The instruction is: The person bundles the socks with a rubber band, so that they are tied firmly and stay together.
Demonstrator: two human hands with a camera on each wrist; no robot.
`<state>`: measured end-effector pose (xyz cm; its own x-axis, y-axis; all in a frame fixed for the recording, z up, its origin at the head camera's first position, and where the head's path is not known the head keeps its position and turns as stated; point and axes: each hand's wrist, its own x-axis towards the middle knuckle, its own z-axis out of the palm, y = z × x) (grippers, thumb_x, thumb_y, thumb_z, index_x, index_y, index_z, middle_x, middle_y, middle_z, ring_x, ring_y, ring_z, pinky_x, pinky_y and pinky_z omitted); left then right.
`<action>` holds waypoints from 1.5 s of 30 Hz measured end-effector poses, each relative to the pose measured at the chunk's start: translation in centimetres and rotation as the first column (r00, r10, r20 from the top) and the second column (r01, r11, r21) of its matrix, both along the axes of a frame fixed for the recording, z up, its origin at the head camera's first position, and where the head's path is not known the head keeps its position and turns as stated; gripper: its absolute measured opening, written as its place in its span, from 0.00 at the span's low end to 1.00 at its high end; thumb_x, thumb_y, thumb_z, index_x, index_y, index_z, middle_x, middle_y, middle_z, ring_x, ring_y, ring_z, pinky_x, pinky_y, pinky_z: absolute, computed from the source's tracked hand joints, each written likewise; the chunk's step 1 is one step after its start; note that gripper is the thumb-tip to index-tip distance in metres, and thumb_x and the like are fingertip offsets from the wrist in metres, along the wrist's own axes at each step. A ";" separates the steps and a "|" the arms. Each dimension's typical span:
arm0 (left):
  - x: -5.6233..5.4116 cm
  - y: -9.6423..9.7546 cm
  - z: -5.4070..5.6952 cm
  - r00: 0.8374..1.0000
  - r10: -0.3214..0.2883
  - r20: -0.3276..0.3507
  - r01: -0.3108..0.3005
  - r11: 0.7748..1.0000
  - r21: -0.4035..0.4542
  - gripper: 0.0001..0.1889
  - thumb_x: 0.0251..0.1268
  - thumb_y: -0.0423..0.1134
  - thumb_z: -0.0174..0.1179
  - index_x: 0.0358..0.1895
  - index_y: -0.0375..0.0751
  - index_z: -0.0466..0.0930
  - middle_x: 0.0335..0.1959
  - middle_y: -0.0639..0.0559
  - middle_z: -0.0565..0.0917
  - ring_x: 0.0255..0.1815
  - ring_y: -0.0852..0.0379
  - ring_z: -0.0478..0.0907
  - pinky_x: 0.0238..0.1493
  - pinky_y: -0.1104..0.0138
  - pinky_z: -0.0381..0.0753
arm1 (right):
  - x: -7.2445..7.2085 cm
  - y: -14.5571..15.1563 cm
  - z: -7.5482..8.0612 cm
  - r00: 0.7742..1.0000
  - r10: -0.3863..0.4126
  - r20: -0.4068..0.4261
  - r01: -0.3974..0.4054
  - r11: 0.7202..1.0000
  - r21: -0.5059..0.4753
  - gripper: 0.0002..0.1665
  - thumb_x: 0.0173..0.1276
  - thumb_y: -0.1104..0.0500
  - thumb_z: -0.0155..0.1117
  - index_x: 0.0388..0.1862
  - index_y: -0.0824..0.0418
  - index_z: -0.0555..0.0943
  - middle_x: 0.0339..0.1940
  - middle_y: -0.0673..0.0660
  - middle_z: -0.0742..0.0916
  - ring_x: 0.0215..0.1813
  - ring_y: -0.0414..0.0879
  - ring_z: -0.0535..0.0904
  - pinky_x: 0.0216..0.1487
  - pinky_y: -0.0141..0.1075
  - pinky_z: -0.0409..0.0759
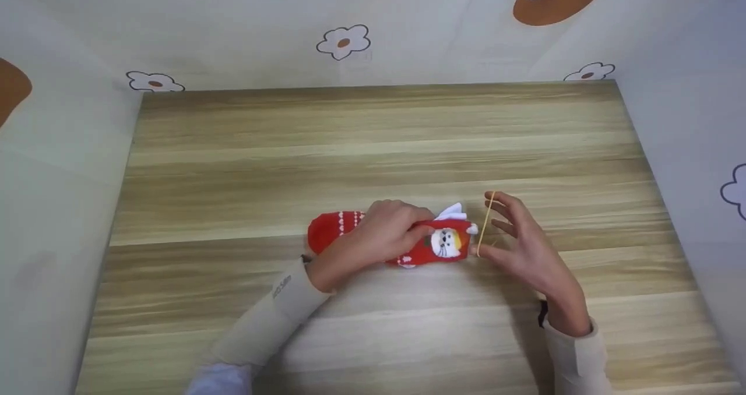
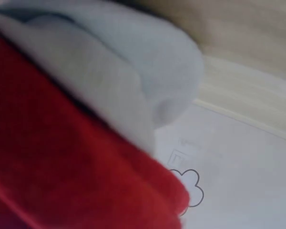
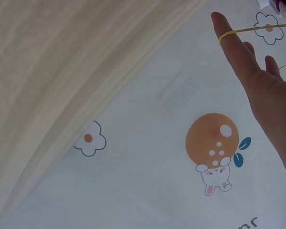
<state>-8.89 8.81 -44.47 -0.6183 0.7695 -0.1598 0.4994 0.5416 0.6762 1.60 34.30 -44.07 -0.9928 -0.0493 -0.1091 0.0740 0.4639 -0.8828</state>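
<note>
Red patterned socks lie lengthwise on the wooden table, with a white-and-yellow cat face showing near their right end. White cloth pokes out at the upper right of the bundle. My left hand grips the socks around the middle, thumb on top; its other fingers are partly hidden. Close up in the left wrist view are red fabric and pale fabric. Just right of the bundle, my right hand holds a yellow rubber band stretched between its spread fingers and thumb.
The wood-grain table reaches back to a white wall covering printed with flowers and orange fruit shapes. Similar pale sheets stand along the table's left and right sides.
</note>
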 end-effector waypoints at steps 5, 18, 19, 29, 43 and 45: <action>0.0 -0.1 0.0 1.000 -0.013 -0.015 0.013 1.000 0.011 0.22 0.69 0.51 0.67 0.63 0.50 0.84 0.52 0.56 0.90 0.49 0.58 0.87 0.52 0.64 0.84 | 0.0 -0.1 -0.1 1.000 0.016 0.010 -0.017 1.000 0.018 0.55 0.58 0.65 0.81 0.79 0.58 0.60 0.79 0.63 0.68 0.80 0.60 0.65 0.74 0.54 0.71; 0.2 -0.1 0.3 1.000 -0.028 -0.003 0.028 1.000 0.000 0.23 0.70 0.52 0.66 0.65 0.52 0.83 0.55 0.58 0.89 0.53 0.58 0.86 0.58 0.62 0.83 | -0.4 -1.0 0.0 0.998 0.050 0.030 -0.051 0.999 0.011 0.54 0.59 0.58 0.82 0.78 0.58 0.60 0.78 0.61 0.69 0.79 0.61 0.67 0.72 0.58 0.73; 0.2 -0.1 0.3 1.000 -0.029 -0.002 0.029 1.000 0.001 0.23 0.70 0.52 0.66 0.65 0.53 0.82 0.56 0.58 0.89 0.54 0.58 0.86 0.58 0.61 0.83 | -0.5 -1.0 0.0 0.998 0.053 0.033 -0.053 0.999 0.008 0.54 0.59 0.60 0.82 0.79 0.58 0.60 0.78 0.61 0.69 0.79 0.61 0.68 0.71 0.58 0.74; 0.2 -0.1 0.4 0.998 -0.060 -0.011 0.060 0.998 0.015 0.22 0.71 0.52 0.65 0.65 0.53 0.83 0.55 0.59 0.89 0.55 0.59 0.86 0.59 0.62 0.83 | -0.6 -1.6 0.0 0.996 0.087 0.001 -0.087 0.996 0.035 0.52 0.59 0.63 0.81 0.78 0.58 0.63 0.76 0.60 0.72 0.79 0.58 0.68 0.73 0.57 0.72; 0.3 -0.1 0.1 0.996 -0.085 -0.032 0.087 0.995 0.045 0.20 0.70 0.52 0.66 0.62 0.53 0.84 0.49 0.60 0.91 0.45 0.63 0.86 0.52 0.66 0.83 | -0.7 -2.2 0.1 0.994 0.112 0.005 -0.112 0.991 0.077 0.50 0.58 0.59 0.82 0.76 0.56 0.66 0.76 0.59 0.72 0.77 0.56 0.68 0.73 0.60 0.71; 0.3 -0.1 0.1 0.996 -0.086 -0.029 0.087 0.995 0.048 0.21 0.70 0.52 0.66 0.62 0.53 0.84 0.49 0.60 0.91 0.45 0.63 0.86 0.52 0.66 0.83 | -0.7 -2.3 0.1 0.994 0.113 0.011 -0.113 0.990 0.084 0.50 0.58 0.59 0.82 0.77 0.55 0.66 0.76 0.59 0.72 0.78 0.56 0.68 0.73 0.60 0.71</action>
<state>-8.61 8.74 -44.40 -0.5523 0.8270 -0.1048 0.5612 0.4618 0.6868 0.90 31.99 -43.95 -0.9807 -0.1514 -0.1236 0.0222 0.5420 -0.8401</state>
